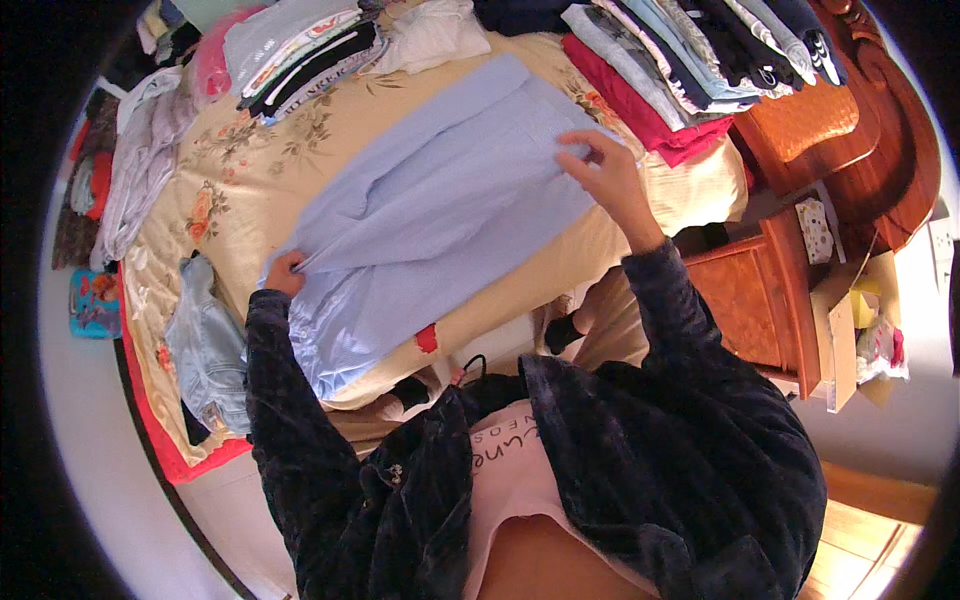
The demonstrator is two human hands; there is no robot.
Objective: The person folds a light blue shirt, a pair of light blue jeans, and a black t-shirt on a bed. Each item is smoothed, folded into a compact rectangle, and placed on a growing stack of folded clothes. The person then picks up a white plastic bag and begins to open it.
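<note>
A long, light blue cloth garment (440,200) lies spread slantwise across the bed in front of me; its exact kind I cannot tell. Its near left end is crumpled and shiny, while the far right part lies flatter. My left hand (285,272) pinches the garment's left edge between thumb and fingers. Over the garment's right end is my right hand (605,178), its thumb and forefinger apart and nothing visibly held. Whether its fingertips touch the cloth is hard to tell.
The bed's yellow flowered sheet (205,215) carries folded clothes (310,60) at the far left and a taller clothes stack (690,60) at the far right. A denim garment (208,345) lies at the left edge. A wooden cabinet (750,300) and cardboard box (840,340) stand right.
</note>
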